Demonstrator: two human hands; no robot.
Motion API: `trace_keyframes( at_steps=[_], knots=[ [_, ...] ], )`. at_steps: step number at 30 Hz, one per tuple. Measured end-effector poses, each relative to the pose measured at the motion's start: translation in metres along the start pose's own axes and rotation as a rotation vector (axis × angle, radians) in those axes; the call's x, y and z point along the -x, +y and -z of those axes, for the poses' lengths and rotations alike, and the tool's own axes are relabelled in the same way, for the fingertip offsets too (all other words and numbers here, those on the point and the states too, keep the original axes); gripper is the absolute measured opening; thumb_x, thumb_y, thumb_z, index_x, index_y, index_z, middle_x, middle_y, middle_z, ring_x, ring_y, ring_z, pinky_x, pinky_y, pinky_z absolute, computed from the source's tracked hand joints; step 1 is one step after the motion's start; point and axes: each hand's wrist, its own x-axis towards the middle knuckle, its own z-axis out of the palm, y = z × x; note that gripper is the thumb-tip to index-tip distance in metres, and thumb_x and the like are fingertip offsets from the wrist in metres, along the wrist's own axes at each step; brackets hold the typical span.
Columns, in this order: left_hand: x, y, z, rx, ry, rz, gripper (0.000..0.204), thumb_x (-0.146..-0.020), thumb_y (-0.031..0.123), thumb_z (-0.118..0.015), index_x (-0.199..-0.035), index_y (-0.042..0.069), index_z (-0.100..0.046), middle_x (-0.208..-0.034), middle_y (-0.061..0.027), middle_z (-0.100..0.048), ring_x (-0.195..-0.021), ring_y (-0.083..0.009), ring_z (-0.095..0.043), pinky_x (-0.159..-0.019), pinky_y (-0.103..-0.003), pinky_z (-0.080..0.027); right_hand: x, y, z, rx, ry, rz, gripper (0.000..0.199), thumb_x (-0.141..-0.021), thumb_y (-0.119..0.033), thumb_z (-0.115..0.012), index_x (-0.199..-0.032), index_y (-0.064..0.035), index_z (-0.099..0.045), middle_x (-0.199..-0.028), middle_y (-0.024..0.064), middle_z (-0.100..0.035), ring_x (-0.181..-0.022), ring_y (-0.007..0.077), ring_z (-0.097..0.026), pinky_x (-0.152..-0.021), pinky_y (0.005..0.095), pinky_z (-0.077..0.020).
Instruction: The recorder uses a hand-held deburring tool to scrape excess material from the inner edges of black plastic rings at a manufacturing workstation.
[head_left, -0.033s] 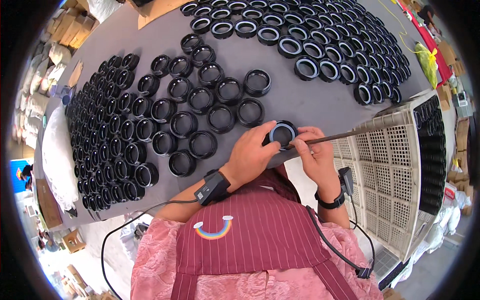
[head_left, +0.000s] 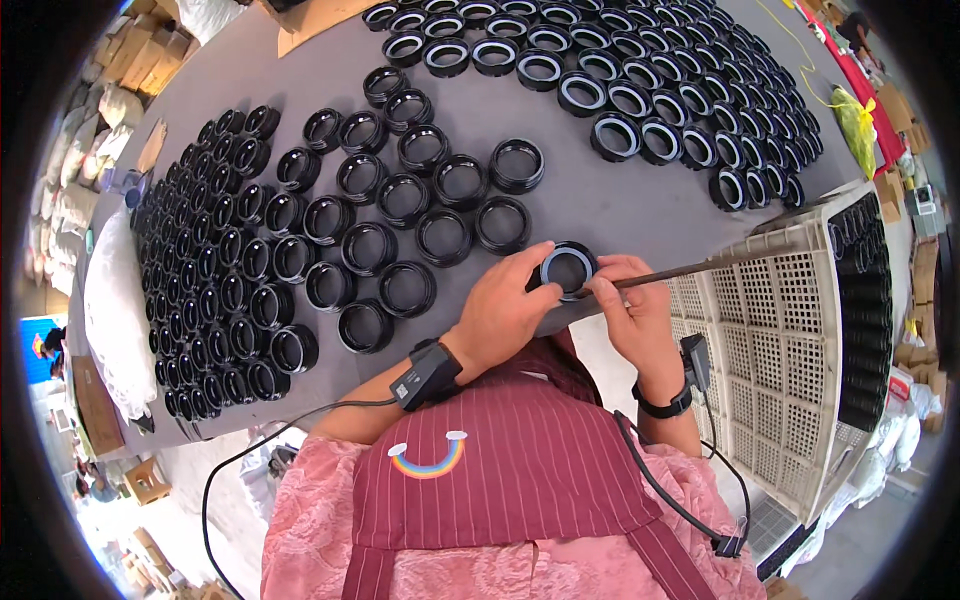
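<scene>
My left hand [head_left: 503,310] grips a black ring [head_left: 566,247] with a pale grey-blue inner band, fingers and thumb on its left side. The ring is held over the table's near edge, its opening facing up. My right hand [head_left: 636,315] pinches a long thin dark brown stick [head_left: 690,271] beside the ring's right side. The stick's near end meets the ring's lower right rim, where my fingers partly hide it; its other end reaches toward the crate. Left of my hands stand several loose black rings [head_left: 443,259] without a pale band.
Many black rings [head_left: 230,250] crowd the table's left side. Rings with pale bands [head_left: 614,157] fill the far right. A beige plastic crate [head_left: 745,340] holding black parts stands at my right. A white bag [head_left: 118,310] lies along the left edge. Cables run from both wrists.
</scene>
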Motion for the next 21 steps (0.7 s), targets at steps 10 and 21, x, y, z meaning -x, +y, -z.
trace_keyframes(
  at_steps=[10,21],
  knots=[
    [0.000,-0.002,0.002,0.105,-0.023,0.034,0.018,-0.081,0.011,-0.074,-0.097,0.006,-0.069,-0.134,-0.0263,-0.055,-0.117,-0.0418,-0.059,-0.095,-0.045,-0.052,-0.006,-0.005,-0.011,0.105,0.141,0.093,0.006,-0.090,-0.008,-0.070,-0.093,-0.0031,-0.070,-0.093,0.0131,-0.071,-0.099,0.0342,-0.069,-0.085,0.0418,-0.0540],
    [0.004,-0.005,-0.002,0.060,0.036,-0.016,0.020,-0.082,0.010,-0.074,-0.099,0.004,-0.067,-0.131,-0.0255,-0.058,-0.115,-0.0409,-0.061,-0.094,-0.045,-0.053,-0.004,0.020,-0.036,-0.122,0.090,0.218,0.007,-0.092,-0.008,-0.068,-0.096,-0.0049,-0.073,-0.100,0.0089,-0.075,-0.108,0.0323,-0.063,-0.102,0.0455,-0.0454]
  ],
)
